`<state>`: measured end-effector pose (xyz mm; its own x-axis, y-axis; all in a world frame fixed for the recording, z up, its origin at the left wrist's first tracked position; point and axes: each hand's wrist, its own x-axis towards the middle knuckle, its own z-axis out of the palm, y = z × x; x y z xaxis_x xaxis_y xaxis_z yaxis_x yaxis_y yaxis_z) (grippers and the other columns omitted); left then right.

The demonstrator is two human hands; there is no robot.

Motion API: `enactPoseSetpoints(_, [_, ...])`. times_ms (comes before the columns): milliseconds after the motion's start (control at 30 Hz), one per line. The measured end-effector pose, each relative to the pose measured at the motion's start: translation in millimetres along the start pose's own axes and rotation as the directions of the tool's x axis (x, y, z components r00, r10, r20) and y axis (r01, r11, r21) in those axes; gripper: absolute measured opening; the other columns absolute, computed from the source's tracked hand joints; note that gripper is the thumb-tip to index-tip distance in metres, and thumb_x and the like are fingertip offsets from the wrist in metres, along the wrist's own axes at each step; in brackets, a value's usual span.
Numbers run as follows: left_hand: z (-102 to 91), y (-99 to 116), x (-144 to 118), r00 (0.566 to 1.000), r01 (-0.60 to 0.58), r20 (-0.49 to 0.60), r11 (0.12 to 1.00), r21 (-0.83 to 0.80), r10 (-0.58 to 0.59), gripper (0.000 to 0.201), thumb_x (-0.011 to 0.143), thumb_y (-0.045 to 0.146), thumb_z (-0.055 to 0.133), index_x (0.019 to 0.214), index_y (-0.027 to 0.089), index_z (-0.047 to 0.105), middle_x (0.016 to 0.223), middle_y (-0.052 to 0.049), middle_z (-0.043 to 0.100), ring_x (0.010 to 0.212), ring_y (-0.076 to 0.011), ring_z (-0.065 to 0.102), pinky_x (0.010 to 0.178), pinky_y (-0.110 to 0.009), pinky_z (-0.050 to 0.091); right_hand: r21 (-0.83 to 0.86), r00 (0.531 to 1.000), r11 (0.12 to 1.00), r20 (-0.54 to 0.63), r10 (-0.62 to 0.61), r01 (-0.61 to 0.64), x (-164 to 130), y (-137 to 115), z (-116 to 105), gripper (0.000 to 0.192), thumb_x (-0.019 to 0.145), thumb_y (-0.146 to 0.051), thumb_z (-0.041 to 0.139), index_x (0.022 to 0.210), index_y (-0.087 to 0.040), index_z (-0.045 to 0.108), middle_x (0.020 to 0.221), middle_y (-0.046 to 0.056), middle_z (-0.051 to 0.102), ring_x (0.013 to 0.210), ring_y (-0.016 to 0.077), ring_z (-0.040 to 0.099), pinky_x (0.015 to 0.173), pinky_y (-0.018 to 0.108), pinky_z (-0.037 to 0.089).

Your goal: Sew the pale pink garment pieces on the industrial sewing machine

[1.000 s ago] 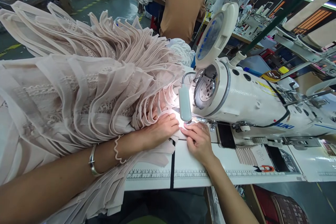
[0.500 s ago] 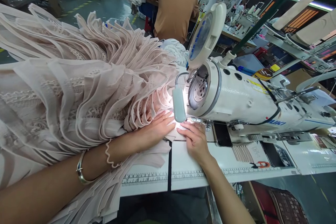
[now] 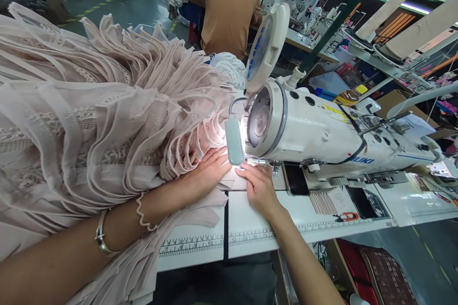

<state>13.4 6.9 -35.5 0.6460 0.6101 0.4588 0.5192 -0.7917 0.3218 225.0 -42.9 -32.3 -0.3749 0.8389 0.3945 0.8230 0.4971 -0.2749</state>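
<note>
A big heap of pale pink pleated and lace fabric [image 3: 107,109] fills the left of the view and spills over the white table [image 3: 250,233]. My left hand [image 3: 203,171] lies flat on the fabric's edge just left of the needle area. My right hand [image 3: 257,186] presses flat on the fabric beside it, in front of the white sewing machine [image 3: 315,128]. A small lamp [image 3: 234,140] on the machine head lights both hands. The needle itself is hidden behind the lamp.
A person in a brown shirt [image 3: 225,5] sits with their back to me at the far station. A dark phone [image 3: 295,178] lies on the machine bed. Printed ruler markings [image 3: 200,243] run along the table's front edge. More machines crowd the right background.
The view has drifted, so everything sits further left in frame. Both hands stay flat on the fabric at the needle area, with hardly any movement of their own.
</note>
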Motion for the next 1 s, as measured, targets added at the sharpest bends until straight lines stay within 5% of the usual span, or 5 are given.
enactPoseSetpoints(200, [-7.6, 4, -1, 0.998, -0.061, 0.024, 0.994, 0.093, 0.059, 0.023, 0.100, 0.013, 0.042, 0.087, 0.019, 0.060, 0.093, -0.004, 0.060, 0.090, -0.0175, 0.052, 0.082, -0.030, 0.041, -0.062, 0.997, 0.997, 0.068, 0.043, -0.039, 1, 2, -1, 0.051, 0.083, -0.002, 0.038, 0.118, -0.025, 0.068, 0.119, 0.004, 0.070, 0.104, 0.0201, 0.064, 0.092, 0.035, 0.049])
enactPoseSetpoints(367, [-10.9, 7, 0, 0.987, -0.142, -0.038, 0.968, 0.209, 0.154, 0.028, 0.095, 0.005, 0.041, 0.075, 0.018, 0.056, 0.076, -0.003, 0.056, 0.076, -0.0172, 0.048, 0.076, -0.031, 0.036, -0.067, 0.994, 0.998, 0.109, 0.023, -0.015, 4, 5, -1, 0.054, 0.084, -0.002, 0.036, 0.124, -0.024, 0.065, 0.118, 0.004, 0.070, 0.103, 0.0201, 0.063, 0.091, 0.035, 0.050])
enactPoseSetpoints(567, [-12.7, 10, 0, 0.981, -0.161, -0.062, 0.946, 0.280, 0.185, 0.025, 0.090, 0.004, 0.045, 0.071, 0.017, 0.054, 0.073, -0.003, 0.057, 0.074, -0.0185, 0.047, 0.075, -0.033, 0.035, -0.084, 0.991, 0.997, 0.130, 0.010, 0.001, 7, 7, -1, 0.055, 0.087, -0.002, 0.032, 0.127, -0.023, 0.063, 0.114, 0.004, 0.071, 0.101, 0.0211, 0.062, 0.091, 0.036, 0.049])
enactPoseSetpoints(800, [-12.5, 9, 1, 0.977, -0.212, 0.077, 0.920, 0.329, 0.198, 0.027, 0.094, 0.003, 0.042, 0.075, 0.018, 0.053, 0.070, -0.002, 0.057, 0.070, -0.0173, 0.050, 0.072, -0.032, 0.037, -0.159, 0.988, 0.987, 0.149, 0.032, -0.008, 8, 11, 2, 0.056, 0.083, 0.000, 0.031, 0.128, -0.017, 0.060, 0.099, 0.010, 0.072, 0.098, 0.0254, 0.062, 0.099, 0.046, 0.041])
enactPoseSetpoints(1000, [-9.7, 19, -3, 0.987, -0.075, 0.160, 0.881, 0.468, -0.002, 0.019, 0.090, 0.004, 0.043, 0.084, 0.016, 0.057, 0.074, -0.005, 0.061, 0.070, -0.0210, 0.056, 0.077, -0.038, 0.040, -0.232, 0.991, 0.972, 0.135, 0.005, 0.027, 9, 13, 5, 0.056, 0.080, 0.001, 0.033, 0.128, -0.016, 0.058, 0.101, 0.011, 0.071, 0.099, 0.0264, 0.059, 0.097, 0.047, 0.038])
